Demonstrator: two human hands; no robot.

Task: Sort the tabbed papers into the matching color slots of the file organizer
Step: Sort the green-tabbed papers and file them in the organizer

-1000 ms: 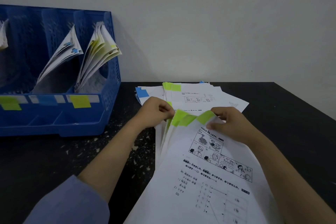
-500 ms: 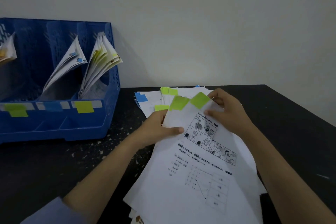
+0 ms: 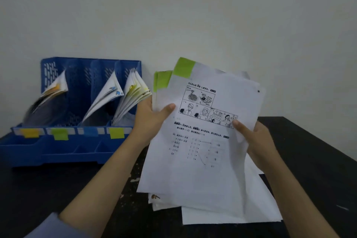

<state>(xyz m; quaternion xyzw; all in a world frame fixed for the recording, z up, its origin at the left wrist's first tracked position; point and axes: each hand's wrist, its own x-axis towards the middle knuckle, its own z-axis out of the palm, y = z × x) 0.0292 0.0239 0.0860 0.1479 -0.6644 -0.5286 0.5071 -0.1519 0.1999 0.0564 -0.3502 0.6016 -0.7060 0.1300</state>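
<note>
- Since a second ago, the green-tabbed sheaf (image 3: 202,131) has been lifted off the worktop (image 3: 309,150) and raised in front of the wall; earlier it lay low over the loose pile (image 3: 241,208), where its tabs were being fanned and gathered.
- From this it is judged that the green sheets are collected and the carry to the organizer (image 3: 63,141) comes next.
- The sheaf is held in the air, right of the organizer and above the pile, clear of both.
- The left hand (image 3: 152,120) pinches the sheaf's left edge, thumb on the printed face and fingers behind.
- The right hand (image 3: 255,141) grips the right edge lower down, thumb on the front, fingers curled behind.
- The sheaf's long axis runs from the lower edge near the person up and away, leaning slightly right; the printed face is turned to the camera.
- The green tabs (image 3: 183,67) are at the top left corner, pointing up, a few fanned out behind the front one.
- Four labels are seen on the organizer's front: orange, green (image 3: 60,134), blue and yellow-green.
- The slot behind the green label appears to hold no papers, while the other three hold leaning sheets; the sheaf is judged to belong there.
</note>
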